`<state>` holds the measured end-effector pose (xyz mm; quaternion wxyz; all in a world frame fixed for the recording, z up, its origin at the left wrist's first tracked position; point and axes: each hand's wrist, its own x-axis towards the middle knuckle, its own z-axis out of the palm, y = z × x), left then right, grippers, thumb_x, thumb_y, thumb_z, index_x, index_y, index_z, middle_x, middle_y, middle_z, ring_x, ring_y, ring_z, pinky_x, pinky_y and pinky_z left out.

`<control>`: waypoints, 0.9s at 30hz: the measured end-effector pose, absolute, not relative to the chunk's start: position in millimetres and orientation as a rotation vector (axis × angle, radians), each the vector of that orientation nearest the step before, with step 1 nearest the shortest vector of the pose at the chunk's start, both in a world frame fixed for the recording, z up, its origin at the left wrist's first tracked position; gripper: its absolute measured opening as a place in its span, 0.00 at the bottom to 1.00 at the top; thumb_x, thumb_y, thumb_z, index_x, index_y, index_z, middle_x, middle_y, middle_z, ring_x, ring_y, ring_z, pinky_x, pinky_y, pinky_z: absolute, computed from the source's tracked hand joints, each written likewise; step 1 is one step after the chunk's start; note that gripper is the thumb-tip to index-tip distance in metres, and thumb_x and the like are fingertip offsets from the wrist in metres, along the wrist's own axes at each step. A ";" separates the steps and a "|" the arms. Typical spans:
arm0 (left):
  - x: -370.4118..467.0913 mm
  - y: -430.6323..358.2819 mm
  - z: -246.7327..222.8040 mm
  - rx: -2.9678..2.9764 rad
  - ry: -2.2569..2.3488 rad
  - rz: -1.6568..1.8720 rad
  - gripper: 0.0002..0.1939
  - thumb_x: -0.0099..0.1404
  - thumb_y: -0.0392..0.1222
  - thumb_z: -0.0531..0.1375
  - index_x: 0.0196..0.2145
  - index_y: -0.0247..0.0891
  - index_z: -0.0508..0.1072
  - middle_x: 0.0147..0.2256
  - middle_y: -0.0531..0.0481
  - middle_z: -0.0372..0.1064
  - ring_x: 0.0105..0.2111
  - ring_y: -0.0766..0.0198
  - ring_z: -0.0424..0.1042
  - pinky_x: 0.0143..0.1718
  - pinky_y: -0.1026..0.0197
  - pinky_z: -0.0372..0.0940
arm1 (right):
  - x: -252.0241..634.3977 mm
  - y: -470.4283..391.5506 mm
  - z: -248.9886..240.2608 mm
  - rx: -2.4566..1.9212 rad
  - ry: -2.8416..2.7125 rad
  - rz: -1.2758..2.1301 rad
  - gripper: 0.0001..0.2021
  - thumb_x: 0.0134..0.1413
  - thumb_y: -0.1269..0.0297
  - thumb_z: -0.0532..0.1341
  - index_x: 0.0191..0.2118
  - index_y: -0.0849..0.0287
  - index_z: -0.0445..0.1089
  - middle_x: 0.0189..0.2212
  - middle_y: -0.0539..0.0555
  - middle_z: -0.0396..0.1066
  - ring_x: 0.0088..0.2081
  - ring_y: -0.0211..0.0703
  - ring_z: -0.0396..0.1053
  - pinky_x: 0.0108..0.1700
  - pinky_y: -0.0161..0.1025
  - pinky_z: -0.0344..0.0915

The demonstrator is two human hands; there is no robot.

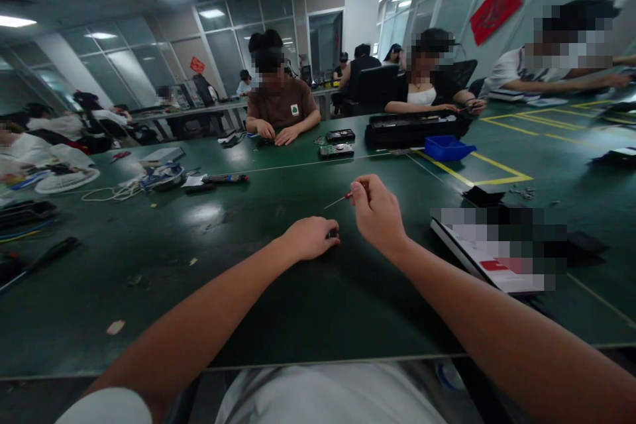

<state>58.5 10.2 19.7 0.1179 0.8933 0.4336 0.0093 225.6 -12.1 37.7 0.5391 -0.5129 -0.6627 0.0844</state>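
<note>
The right hand [375, 212] is gripping a slender screwdriver [347, 197] with a red handle and a thin, straight metal shaft between its fingers. The shaft is sloping down leftward above the green bench [348, 318], inward from the near edge. The left hand [314, 237] is curling its fingers just beside the tip; whether they are gripping anything is unclear.
</note>
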 end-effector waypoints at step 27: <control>-231.8 -14.5 73.2 0.715 1.617 1.777 0.02 0.62 0.33 0.54 0.34 0.34 0.65 0.27 0.53 0.59 0.23 0.68 0.60 0.25 0.66 0.57 | 223.3 -14.1 38.6 -1.258 -1.606 0.313 0.11 0.67 0.58 0.50 0.38 0.56 0.65 0.27 0.53 0.72 0.30 0.45 0.70 0.34 0.41 0.59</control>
